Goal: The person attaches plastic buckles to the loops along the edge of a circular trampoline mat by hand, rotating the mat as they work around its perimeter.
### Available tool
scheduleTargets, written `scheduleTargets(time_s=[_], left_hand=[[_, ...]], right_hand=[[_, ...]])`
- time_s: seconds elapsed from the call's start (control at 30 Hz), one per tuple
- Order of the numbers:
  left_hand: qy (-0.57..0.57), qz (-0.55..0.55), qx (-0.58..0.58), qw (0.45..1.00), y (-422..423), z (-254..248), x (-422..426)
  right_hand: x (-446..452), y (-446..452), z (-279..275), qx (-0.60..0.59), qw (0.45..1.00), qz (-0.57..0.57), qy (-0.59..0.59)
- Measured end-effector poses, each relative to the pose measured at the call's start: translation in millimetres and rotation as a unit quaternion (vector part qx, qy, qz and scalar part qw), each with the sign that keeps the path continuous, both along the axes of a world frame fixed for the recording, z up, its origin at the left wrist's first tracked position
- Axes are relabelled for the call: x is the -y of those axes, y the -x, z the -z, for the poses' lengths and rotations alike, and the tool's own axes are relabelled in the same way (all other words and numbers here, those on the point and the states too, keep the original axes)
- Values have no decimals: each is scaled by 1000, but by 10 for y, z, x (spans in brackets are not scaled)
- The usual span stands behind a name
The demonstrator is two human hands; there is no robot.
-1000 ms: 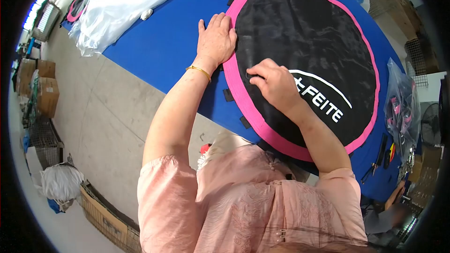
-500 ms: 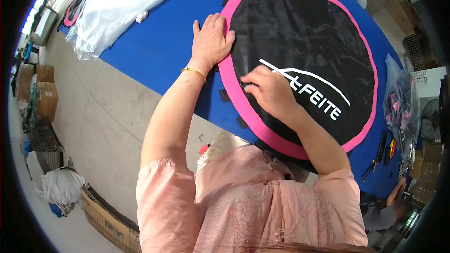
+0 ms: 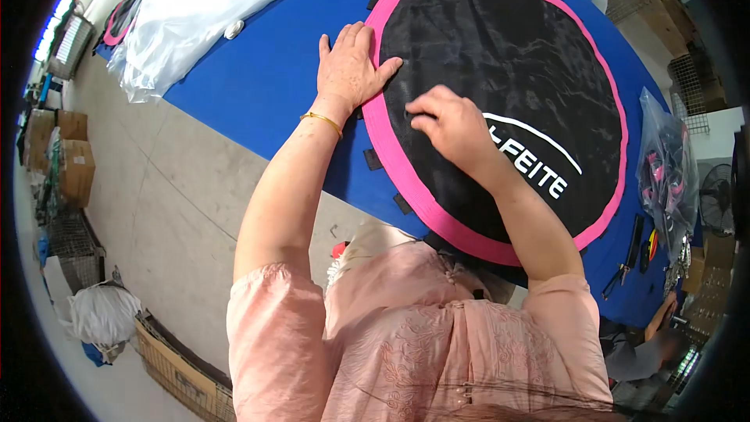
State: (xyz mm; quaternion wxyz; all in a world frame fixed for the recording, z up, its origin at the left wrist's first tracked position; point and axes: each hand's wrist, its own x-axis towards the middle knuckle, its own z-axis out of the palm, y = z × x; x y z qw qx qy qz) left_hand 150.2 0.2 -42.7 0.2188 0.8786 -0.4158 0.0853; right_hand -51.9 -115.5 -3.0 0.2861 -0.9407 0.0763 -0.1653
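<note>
A round black trampoline mat [image 3: 508, 47] with a pink border lies on the blue table, white lettering on its lower right part. My left hand [image 3: 348, 70] rests flat on the pink border at the mat's left side, fingers stretched and the thumb reaching onto the black fabric. Just over the black fabric, right of that border, my right hand [image 3: 453, 126] is closed in a pinch and covers part of the white print. Whatever is between its fingertips is too small or hidden to make out. Black fabric tabs [image 3: 373, 159] stick out from under the border.
Clear plastic sheeting [image 3: 195, 12] covers the table's far left, with a small white object [image 3: 233, 29] beside it. At the right lie a plastic bag with pink and black pieces [image 3: 664, 172] and scissors [image 3: 617, 280]. Cardboard boxes [image 3: 76, 160] stand on the floor at left.
My right hand has moved slightly up the mat, uncovering and covering different parts of the white print. My left thumb has spread further onto the black fabric.
</note>
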Motion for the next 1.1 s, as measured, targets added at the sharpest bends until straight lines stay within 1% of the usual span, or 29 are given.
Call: scheduleTargets(time_s=[0.07, 0.2, 0.23, 0.3, 0.33, 0.43, 0.47, 0.5, 0.57, 0.7, 0.77, 0.83, 0.93, 1.0, 1.1], left_hand=[[-14, -1, -1, 1000, -4, -5, -1], [-14, -5, -19, 1000, 1, -12, 13], [-14, -5, -21, 1000, 3, -22, 12], [-13, -1, -22, 1000, 3, -8, 10], [-13, -1, -20, 1000, -1, 3, 7], [-15, 3, -21, 1000, -5, -7, 0], [-15, 2, -24, 1000, -4, 3, -15], [-13, 2, -27, 1000, -6, -7, 2], [-10, 2, -26, 1000, -6, 0, 5], [-15, 1, -20, 1000, -13, -6, 9], [-16, 2, -20, 1000, -8, 1, 4], [-12, 4, -20, 1000, -17, 0, -2], [-8, 5, -14, 1000, -29, 30, 8], [-10, 2, -14, 1000, -27, 26, 6], [-5, 5, -8, 1000, -28, 31, 3]], right_hand=[[-92, 166, -17, -29, 999, -37, 22], [-235, 371, -129, -24, 997, -40, 61], [-195, 370, -93, -26, 997, -38, 61], [-48, 307, -9, 6, 1000, -13, 24], [1, 283, -8, -8, 1000, 20, 21], [117, 271, -28, -10, 999, 52, 2], [110, 316, -49, -33, 998, 52, -18], [66, 472, -49, -41, 999, 16, 10], [-63, 694, -74, -48, 999, 2, 16], [-126, 984, -197, -67, 997, 4, 27], [-24, 1016, -181, -78, 996, 46, -17], [116, 993, -138, -46, 996, 76, -5], [126, 1019, -156, -53, 994, 99, -11], [10, 1096, -187, -72, 994, 67, -39], [-180, 1153, -137, -68, 997, 9, 16]])
